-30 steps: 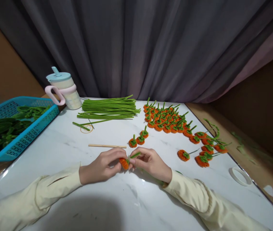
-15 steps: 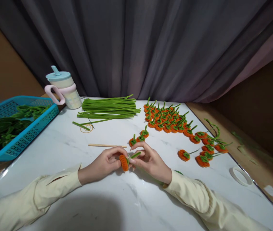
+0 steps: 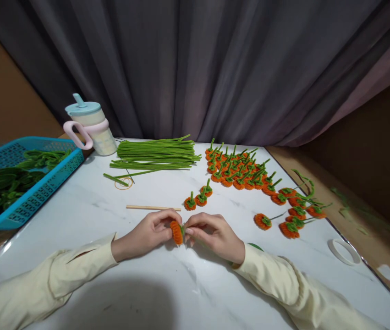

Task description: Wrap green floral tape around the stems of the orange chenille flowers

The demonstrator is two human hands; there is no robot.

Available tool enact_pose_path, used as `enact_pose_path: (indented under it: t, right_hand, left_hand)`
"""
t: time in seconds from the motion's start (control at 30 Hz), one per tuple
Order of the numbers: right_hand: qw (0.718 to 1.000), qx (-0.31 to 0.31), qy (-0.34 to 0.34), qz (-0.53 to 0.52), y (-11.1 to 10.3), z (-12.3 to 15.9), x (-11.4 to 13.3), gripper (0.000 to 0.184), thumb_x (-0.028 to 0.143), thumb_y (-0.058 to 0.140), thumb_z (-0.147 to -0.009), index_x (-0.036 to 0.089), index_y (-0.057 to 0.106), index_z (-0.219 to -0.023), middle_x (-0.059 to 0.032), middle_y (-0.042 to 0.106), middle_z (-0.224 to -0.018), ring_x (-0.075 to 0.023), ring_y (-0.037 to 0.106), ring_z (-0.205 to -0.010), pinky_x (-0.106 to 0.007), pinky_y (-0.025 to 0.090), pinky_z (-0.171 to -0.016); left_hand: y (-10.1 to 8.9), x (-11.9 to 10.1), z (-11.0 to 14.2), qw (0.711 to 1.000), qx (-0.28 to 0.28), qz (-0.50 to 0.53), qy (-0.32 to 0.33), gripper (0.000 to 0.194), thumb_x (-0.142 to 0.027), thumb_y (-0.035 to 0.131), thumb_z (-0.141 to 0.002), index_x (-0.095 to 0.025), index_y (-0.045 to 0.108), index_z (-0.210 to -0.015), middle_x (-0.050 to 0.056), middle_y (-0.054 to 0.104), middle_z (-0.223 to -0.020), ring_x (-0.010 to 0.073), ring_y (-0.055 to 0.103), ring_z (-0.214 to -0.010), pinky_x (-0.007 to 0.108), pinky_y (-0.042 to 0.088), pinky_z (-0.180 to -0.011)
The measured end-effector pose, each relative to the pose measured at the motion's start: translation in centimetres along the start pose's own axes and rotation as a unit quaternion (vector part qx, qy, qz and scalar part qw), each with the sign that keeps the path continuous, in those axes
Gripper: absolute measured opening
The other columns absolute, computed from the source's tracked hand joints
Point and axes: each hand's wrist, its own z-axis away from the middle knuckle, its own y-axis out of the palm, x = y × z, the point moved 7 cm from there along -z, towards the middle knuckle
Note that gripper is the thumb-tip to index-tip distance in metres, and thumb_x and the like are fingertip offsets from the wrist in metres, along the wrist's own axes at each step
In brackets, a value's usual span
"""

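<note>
Between my fingers is an orange pipe-cleaner pumpkin (image 3: 177, 233) with a green top, tipped on its side above the white table. My left hand (image 3: 150, 233) pinches its orange body. At the green top, my right hand (image 3: 215, 233) closes thumb and fingers around the stem, which those fingers mostly hide. Three similar pumpkins (image 3: 200, 198) with upright green stems stand just beyond my hands. A thin wooden stick (image 3: 152, 208) lies past my left hand.
Green pipe cleaners (image 3: 155, 153) lie bundled at the back, beside a lidded cup (image 3: 93, 126). Many finished-looking orange pieces (image 3: 238, 169) cluster back right. A blue basket (image 3: 43, 192) of green leaf shapes is at left, a white tape ring (image 3: 344, 252) at right.
My right-hand fingers have closed down over the green stem, which stuck out visibly before. The pumpkin and my left hand have barely moved.
</note>
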Motion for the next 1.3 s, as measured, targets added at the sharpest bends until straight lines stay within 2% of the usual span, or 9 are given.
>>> enact_pose_path:
  t: [0.3,0.5,0.67,0.83,1.1,1.3]
  right_hand:
    - [0.998,-0.012,0.055,-0.030,0.0,-0.1,-0.6,0.022,0.035,0.063,-0.082,0.014,0.059,-0.083,-0.0018,0.063,-0.067,-0.0100,0.059,-0.054,-0.023,0.051,-0.056]
    - [0.997,-0.018,0.077,-0.026,-0.1,-0.1,-1.0,0.024,0.038,0.064,-0.081,0.014,0.059,-0.080,-0.0022,0.062,-0.064,-0.0107,0.058,-0.053,-0.025,0.050,-0.055]
    - [0.997,-0.021,0.077,0.006,-0.3,0.1,-1.3,0.027,0.041,0.062,-0.082,0.015,0.059,-0.077,-0.0023,0.062,-0.060,-0.0115,0.057,-0.050,-0.025,0.049,-0.052]
    - [0.993,-0.014,0.113,0.007,-0.2,0.2,-1.9,0.030,0.043,0.063,-0.080,0.015,0.057,-0.074,-0.0002,0.059,-0.055,-0.0094,0.053,-0.043,-0.023,0.044,-0.046]
    - [0.970,0.020,0.198,-0.136,0.7,0.3,-2.6,0.034,0.044,0.069,-0.074,0.014,0.053,-0.074,0.0034,0.055,-0.046,-0.0090,0.050,-0.037,-0.021,0.041,-0.039]
    - [0.968,0.006,0.197,-0.153,0.4,0.3,-2.5,0.035,0.044,0.071,-0.071,0.014,0.053,-0.073,0.0048,0.055,-0.044,-0.0080,0.050,-0.036,-0.019,0.039,-0.036]
  left_hand:
    - [-0.2,0.1,0.4,0.999,-0.011,-0.018,0.030,0.012,-0.018,0.059,-0.075,-0.015,0.057,-0.087,0.004,0.057,-0.083,0.0140,0.057,-0.072,0.025,0.046,-0.064]
    - [0.0,0.3,0.6,0.999,-0.019,-0.030,-0.009,0.015,-0.017,0.057,-0.075,-0.015,0.054,-0.091,0.003,0.057,-0.081,0.0121,0.057,-0.067,0.023,0.048,-0.060]
    - [0.0,0.4,0.4,0.999,-0.022,-0.045,-0.019,0.014,-0.017,0.058,-0.072,-0.014,0.057,-0.086,0.004,0.057,-0.085,0.0108,0.056,-0.064,0.022,0.048,-0.058]
    - [0.3,1.0,0.2,0.998,0.000,-0.017,-0.062,0.014,-0.016,0.057,-0.072,-0.013,0.056,-0.085,0.002,0.061,-0.073,0.0122,0.057,-0.062,0.024,0.048,-0.058]
    - [0.8,1.2,0.2,0.991,0.028,0.068,-0.113,0.017,-0.023,0.063,-0.073,-0.012,0.056,-0.085,0.001,0.061,-0.066,0.0121,0.059,-0.056,0.026,0.049,-0.059]
    - [1.3,1.5,0.3,0.972,0.102,0.150,-0.148,0.033,-0.039,0.067,-0.075,-0.011,0.059,-0.090,0.006,0.065,-0.079,0.0161,0.064,-0.066,0.032,0.051,-0.069]
